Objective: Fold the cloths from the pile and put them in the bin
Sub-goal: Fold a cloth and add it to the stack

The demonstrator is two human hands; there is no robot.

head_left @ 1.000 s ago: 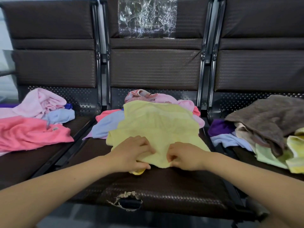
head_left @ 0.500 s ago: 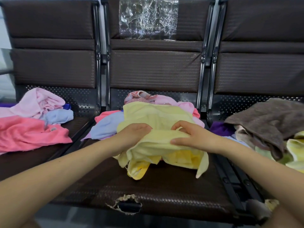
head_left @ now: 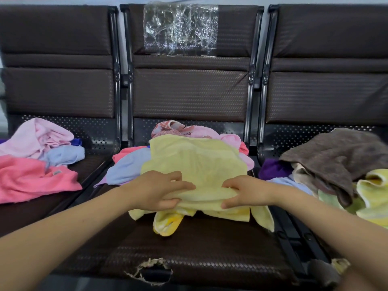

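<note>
On the middle seat (head_left: 210, 255) of a row of dark brown chairs, both hands work a pale yellow cloth (head_left: 195, 164). The left hand (head_left: 161, 191) pinches its folded near edge between thumb and curled fingers, and the right hand (head_left: 243, 191) grips the same fold just beside it. The cloth's far half drapes over a pile of pink and blue cloths (head_left: 130, 166) behind. A pink heap (head_left: 31, 177) lies on the left seat, and a brown towel (head_left: 336, 158) tops the heap on the right seat.
</note>
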